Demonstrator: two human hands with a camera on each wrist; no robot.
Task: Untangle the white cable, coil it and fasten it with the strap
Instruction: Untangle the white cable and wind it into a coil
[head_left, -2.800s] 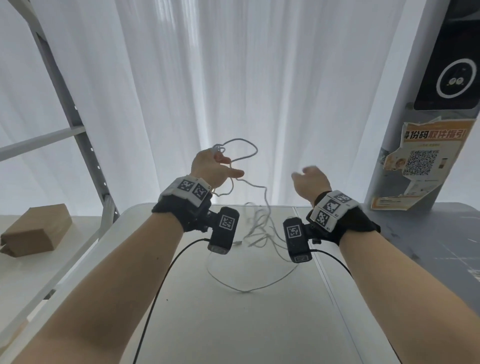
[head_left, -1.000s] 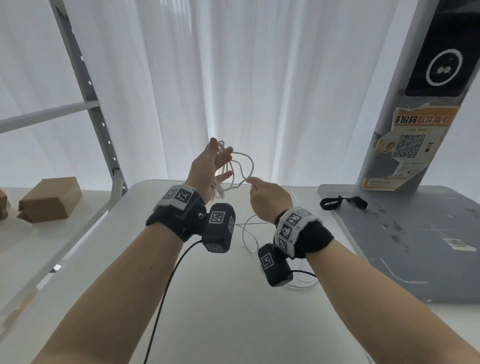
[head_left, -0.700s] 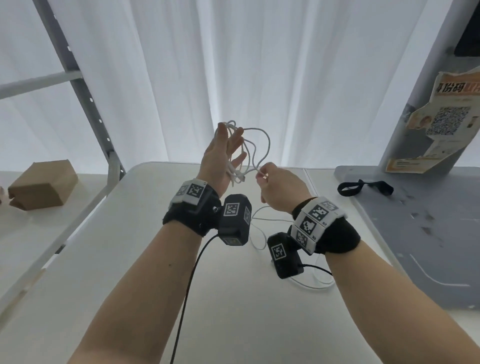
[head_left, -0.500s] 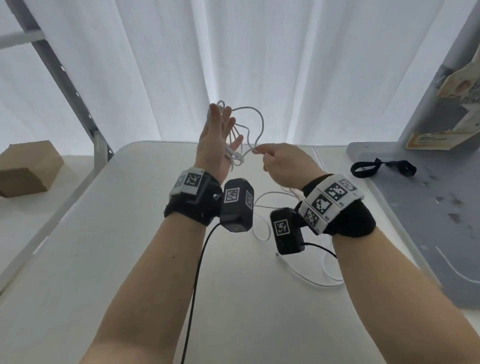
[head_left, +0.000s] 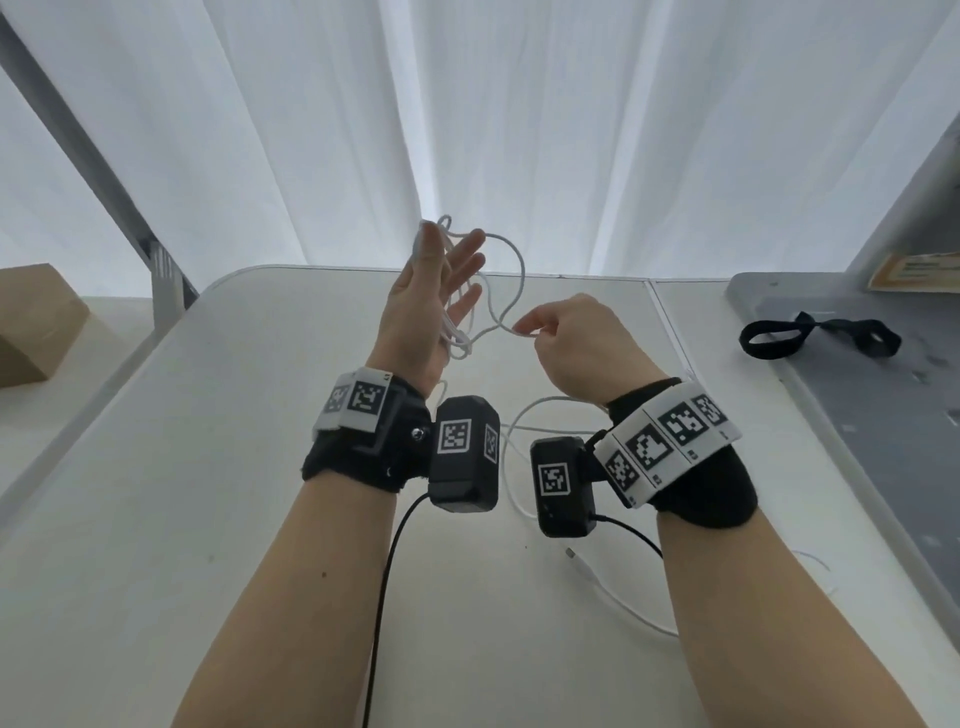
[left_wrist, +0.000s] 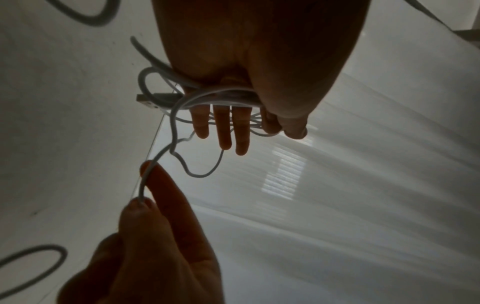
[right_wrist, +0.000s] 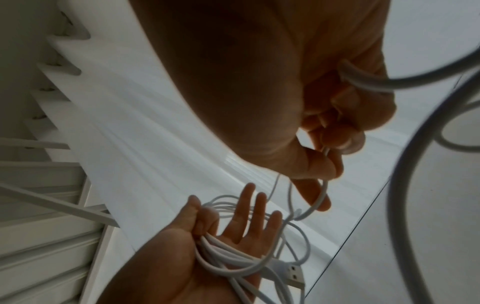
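Observation:
The white cable is looped several times around my raised left hand, whose thumb and bent index finger hold the strands while the other fingers stay straight. A USB plug hangs at the heel of that palm, also seen in the left wrist view as the plug. My right hand pinches one strand between thumb and index finger just right of the loops. The remaining cable trails over the white table, ending in a small connector. The black strap lies on a grey surface to the right, untouched.
White curtains hang behind the table. A cardboard box sits on a shelf at the left beside a metal rack post. A yellow notice is on the pillar at the far right. Black camera leads run under my forearms.
My right hand came in from the side and took a strand beside the left hand. More cable is now wound on the left hand, less lies on the table. The head view tilted down.

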